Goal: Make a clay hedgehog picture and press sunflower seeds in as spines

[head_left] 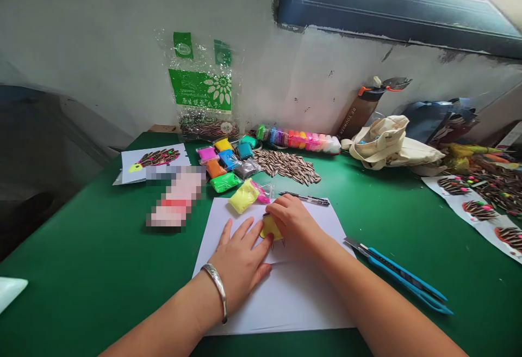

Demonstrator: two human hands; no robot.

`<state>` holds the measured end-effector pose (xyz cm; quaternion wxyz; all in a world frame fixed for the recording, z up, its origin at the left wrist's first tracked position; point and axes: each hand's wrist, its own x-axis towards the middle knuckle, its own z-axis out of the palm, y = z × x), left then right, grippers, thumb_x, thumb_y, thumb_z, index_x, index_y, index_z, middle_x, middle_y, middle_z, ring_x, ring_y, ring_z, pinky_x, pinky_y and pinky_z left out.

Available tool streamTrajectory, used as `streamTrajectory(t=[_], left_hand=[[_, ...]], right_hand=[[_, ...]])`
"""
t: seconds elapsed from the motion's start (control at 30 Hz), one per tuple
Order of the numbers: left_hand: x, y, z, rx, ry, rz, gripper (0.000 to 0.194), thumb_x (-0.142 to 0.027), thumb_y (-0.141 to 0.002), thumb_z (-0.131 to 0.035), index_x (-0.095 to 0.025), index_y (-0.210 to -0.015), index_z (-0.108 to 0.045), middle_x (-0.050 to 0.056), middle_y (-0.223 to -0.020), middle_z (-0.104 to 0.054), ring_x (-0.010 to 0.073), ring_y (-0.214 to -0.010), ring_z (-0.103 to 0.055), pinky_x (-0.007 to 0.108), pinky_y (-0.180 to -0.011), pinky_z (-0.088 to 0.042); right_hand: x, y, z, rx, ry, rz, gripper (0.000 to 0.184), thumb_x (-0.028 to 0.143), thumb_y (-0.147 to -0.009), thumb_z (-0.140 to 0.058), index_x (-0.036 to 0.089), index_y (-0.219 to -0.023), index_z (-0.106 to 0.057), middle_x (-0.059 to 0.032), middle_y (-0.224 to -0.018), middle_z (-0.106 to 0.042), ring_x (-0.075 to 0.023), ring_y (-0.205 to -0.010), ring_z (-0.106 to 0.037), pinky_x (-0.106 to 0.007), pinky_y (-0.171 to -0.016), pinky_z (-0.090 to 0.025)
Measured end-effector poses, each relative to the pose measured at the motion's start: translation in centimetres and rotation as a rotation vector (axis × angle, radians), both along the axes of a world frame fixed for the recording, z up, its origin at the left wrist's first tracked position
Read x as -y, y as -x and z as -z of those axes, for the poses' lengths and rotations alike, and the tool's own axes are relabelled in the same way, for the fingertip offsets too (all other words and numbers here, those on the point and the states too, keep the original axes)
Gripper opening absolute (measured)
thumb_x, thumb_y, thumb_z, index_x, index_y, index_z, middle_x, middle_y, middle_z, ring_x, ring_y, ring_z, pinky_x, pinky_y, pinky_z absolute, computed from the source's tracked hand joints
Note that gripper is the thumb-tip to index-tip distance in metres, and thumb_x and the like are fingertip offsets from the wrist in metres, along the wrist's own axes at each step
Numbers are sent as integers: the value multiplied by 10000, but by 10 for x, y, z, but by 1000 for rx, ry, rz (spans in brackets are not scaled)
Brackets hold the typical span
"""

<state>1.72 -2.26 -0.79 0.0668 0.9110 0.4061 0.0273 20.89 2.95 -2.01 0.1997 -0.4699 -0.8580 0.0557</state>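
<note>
A white paper sheet [302, 297] lies before me, bearing a flattened patch of yellow clay [269, 227] with drawn dark lines below it. My left hand [240, 262], a silver bangle at its wrist, rests on the sheet with fingers spread, its index fingertip at the patch's left edge. Over the patch's upper right, my right hand [294, 220] has its fingers bent together in a pinch; a small dark bit shows at the fingertips, too small to name. A bag of yellow clay [243, 196] and a black pen [305, 198] lie at the sheet's top edge.
Behind the sheet are several coloured clay packets [228, 159] and a sunflower seed pile [287, 165]. A blue utility knife [402, 275], blade out, lies right of the sheet. A cloth bag [387, 142], a bottle [361, 109] and a seed bag [204, 96] stand along the wall.
</note>
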Motion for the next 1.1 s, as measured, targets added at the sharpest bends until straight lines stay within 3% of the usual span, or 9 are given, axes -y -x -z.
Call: streamTrajectory(t=[0.43, 0.67, 0.9, 1.1], left_hand=[[0, 0, -11, 3, 77, -8, 425, -355, -902, -537, -259, -1313, -491, 106, -1441, -452, 329, -1373, -311, 675, -1065, -249], [-1, 2, -12, 48, 117, 3, 360, -377, -902, -534, -267, -1244, -550, 83, -1383, -510, 329, -1375, -305, 682, -1070, -239], [-1, 1, -8, 28, 75, 0, 414, -345, -908, -523, -256, -1311, -493, 104, -1432, -461, 334, -1365, -319, 678, -1065, -245], [0, 0, -2, -9, 39, 0, 463, -275, -878, -554, -255, -1333, -469, 109, -1440, -454, 344, -1365, -311, 683, -1061, -241]], right_hand=[[1, 1, 3, 36, -92, -50, 98, 103, -824, -564, 169, -853, -630, -62, -826, -602, -191, -787, -436, -297, -716, -337], [6, 9, -1, 54, -176, -118, 90, 154, -877, -523, 167, -836, -602, -58, -786, -603, -188, -776, -448, -316, -764, -350], [0, -3, 1, -90, -88, -32, 206, 101, -910, -447, 171, -932, -640, -54, -790, -632, -184, -782, -477, -300, -735, -364], [-3, -7, 5, -47, -11, -11, 186, 123, -908, -482, 181, -892, -659, -49, -776, -628, -183, -786, -480, -292, -709, -364]])
